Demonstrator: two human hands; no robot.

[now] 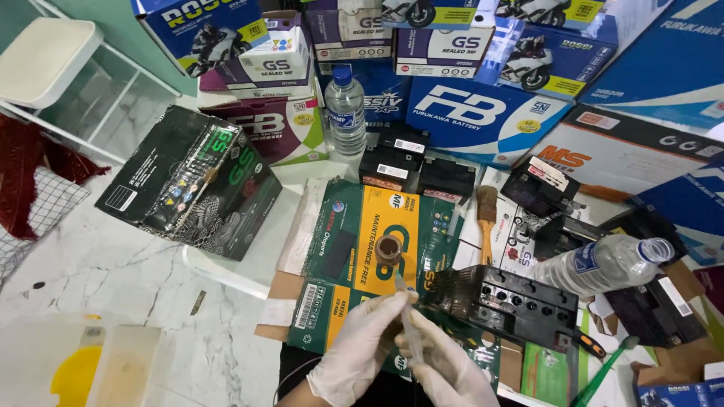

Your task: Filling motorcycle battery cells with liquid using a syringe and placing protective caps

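Both gloved hands, left hand (360,348) and right hand (445,365), grip syringe (409,324); tip blurred.

left side: bare marble floor (151,271) open, wide passage beside the tilted black-green carton (192,181).
near left corner: translucent tub (83,362) blocks low reach.
centre: flattened green-yellow carton (369,226) lies flat, clear above except a small brown cup (389,247).
right: open battery (505,301), lying bottle (603,264) and brush (486,218) crowd the way.
back: upright bottle (345,109), stacked boxes (483,113) wall it off.
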